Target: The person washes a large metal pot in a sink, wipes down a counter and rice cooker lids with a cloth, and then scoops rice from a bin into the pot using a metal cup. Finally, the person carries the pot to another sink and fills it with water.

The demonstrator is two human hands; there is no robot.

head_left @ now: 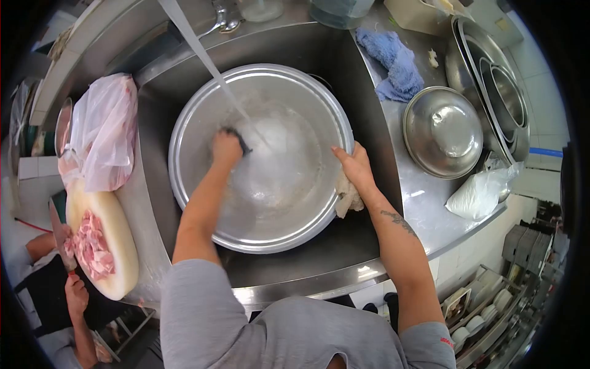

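A large metal pot (264, 221) sits tilted inside the sink, its inside wet and cloudy. Water runs into it from above in a stream (209, 58). My left hand (227, 149) is inside the pot, closed on a dark scouring pad (239, 141) pressed against the inner wall. On the right side, my right hand (357, 166) grips the pot's rim, thumb on top. A beige cloth (348, 198) hangs below that hand on the outside of the pot; whether the fingers also hold it is hidden.
Right of the sink (369, 123) lie a blue towel (393, 61), a metal lid (444, 132), stacked bowls (491, 80) and a white bag (482, 194). Leftward, a co-worker's hand holds a knife (59, 230) by cut meat (92, 249) on a board (126, 264), near a plastic bag (107, 135).
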